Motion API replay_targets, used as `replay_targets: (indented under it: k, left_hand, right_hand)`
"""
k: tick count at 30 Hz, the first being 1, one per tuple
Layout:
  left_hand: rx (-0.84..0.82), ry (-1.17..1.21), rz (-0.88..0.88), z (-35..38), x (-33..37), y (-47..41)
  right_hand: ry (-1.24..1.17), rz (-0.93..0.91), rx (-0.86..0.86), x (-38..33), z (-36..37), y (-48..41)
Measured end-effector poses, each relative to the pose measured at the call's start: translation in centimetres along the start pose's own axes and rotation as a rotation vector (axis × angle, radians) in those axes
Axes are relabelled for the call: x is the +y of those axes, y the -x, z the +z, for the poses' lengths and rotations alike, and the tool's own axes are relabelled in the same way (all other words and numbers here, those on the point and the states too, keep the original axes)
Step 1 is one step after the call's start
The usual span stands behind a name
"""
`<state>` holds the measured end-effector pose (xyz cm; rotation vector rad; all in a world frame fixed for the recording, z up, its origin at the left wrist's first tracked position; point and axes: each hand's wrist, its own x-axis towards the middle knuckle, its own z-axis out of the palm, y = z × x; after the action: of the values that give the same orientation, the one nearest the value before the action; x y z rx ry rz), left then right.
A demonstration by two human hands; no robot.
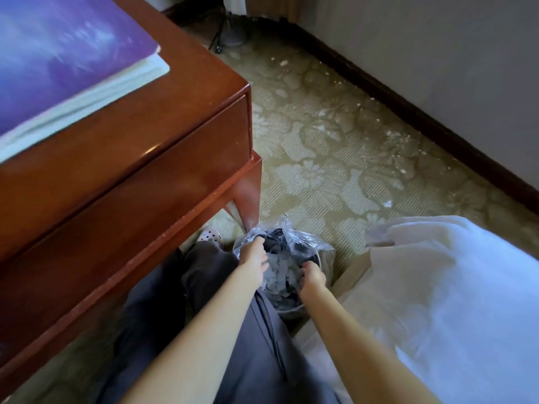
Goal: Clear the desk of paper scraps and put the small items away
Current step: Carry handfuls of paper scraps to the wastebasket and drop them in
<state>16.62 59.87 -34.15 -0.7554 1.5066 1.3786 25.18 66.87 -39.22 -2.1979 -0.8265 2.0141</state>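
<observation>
Head view looks down past a glossy reddish-brown wooden desk [122, 158] to a small round bin lined with a crinkled clear plastic bag [306, 243], standing on the patterned beige carpet [335, 147] just beside the desk's leg. Pale torn paper scraps [278, 272] fill the bin's middle. Both bare hands reach into its mouth: the left hand [253, 259] at the near-left rim, fingers curled downward against the bag, and the right hand [312, 277] at the near-right rim, fingers bent among the scraps; whether either grips anything I cannot tell. A purple-covered book [64, 56] lies at the desk's right corner. White bedding [452, 287] lies to the right of the bin.
</observation>
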Motion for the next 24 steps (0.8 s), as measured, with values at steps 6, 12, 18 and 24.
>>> replay_targets:
  k: [6, 12, 18, 24]
  left_hand:
    - [-0.001, -0.399, 0.42, -1.9, 2.8, 7.8]
    - [0.022, -0.475, 0.973, -7.3, 7.2, 20.9]
    - [0.303, -0.279, 1.291, -18.5, 11.3, 30.4]
    - [0.952, -0.613, 1.004, -32.1, 13.0, 31.1]
  right_hand:
    - [0.211, -0.561, -0.091, -2.0, 0.5, 9.8]
    - [0.113, -1.172, -0.298, -2.5, 2.2, 23.5]
    - [0.083, -1.406, -0.614, 0.5, 7.8, 35.3]
    - [0.528, -1.452, -0.852, 6.8, 14.9, 41.7]
